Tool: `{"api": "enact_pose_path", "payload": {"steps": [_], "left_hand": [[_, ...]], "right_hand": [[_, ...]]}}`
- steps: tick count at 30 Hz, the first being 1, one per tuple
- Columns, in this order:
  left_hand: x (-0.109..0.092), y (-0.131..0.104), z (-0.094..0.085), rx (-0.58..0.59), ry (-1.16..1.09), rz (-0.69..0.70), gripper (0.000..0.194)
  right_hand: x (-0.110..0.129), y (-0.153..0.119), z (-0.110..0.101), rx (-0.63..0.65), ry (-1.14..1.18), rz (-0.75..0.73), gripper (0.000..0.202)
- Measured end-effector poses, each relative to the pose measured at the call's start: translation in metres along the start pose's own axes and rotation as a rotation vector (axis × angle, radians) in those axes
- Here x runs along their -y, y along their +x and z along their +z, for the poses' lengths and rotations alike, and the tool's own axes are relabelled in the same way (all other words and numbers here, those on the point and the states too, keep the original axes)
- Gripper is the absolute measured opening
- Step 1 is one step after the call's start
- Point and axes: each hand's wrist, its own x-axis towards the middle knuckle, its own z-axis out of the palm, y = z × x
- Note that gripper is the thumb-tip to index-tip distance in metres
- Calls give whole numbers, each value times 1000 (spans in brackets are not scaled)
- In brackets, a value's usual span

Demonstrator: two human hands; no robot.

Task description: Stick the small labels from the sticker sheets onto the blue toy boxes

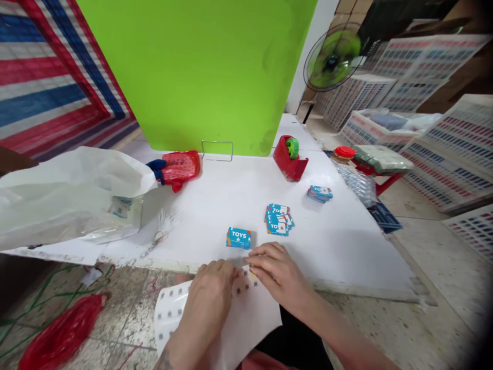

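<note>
A white sticker sheet [250, 313] with rows of small grey squares lies over the lap, its top at the table's front edge. My left hand [210, 295] is closed on the sheet, fingers curled near its upper edge. My right hand [279, 272] pinches at the sheet's upper corner, where a tiny dark and yellow bit shows at the fingertips. Just beyond the hands lies a blue stack of "TOYS" cards [239, 238]. To its right are a loose fanned pile of the same cards [278, 220] and a smaller card stack [320, 193].
A red tape dispenser [289, 159] with green tape stands at the back right. A red plastic packet [181, 167] lies before the green panel [204, 77]. On the left sits a large white plastic bag [73, 192], beside thin wire ties [158, 236]. White crates [442, 154] and a fan [332, 59] stand right.
</note>
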Motion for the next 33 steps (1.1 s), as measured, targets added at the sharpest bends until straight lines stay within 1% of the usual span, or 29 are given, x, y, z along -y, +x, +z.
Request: {"api": "enact_pose_path", "payload": {"steps": [4,6,8,10,12,15,17,20,23,27,29,33], "left_hand": [[-3,1,0,2,-89,-35,26],[-2,1,3,-14,-152,-51,25],[0,2,6,-36,-196,-53,27],[2,3,7,-36,-228,-46,29],[4,4,6,-6,-247,-62,30],[7,5,3,22,-185,-115,27],[8,6,4,13,-95,-107,25],[7,5,9,-20,21,10,24],[6,4,16,-72,61,161,20],[5,4,19,-147,86,296,17],[4,4,18,-168,110,315,18],[4,7,17,-172,144,324,17]], "right_hand": [[8,-5,11,-151,-204,-97,20],[10,-9,16,-201,-284,-140,23],[11,-13,21,-226,-316,-179,25],[13,-16,23,-222,-263,-168,25],[14,-16,22,-203,-111,-85,22],[11,-5,13,-161,167,144,12],[1,9,6,-132,278,285,9],[-20,32,2,-99,346,406,14],[-37,50,9,-67,416,508,17],[-44,60,20,-30,481,595,15],[-45,61,23,-22,464,593,15],[-46,62,23,-20,419,556,14]]}}
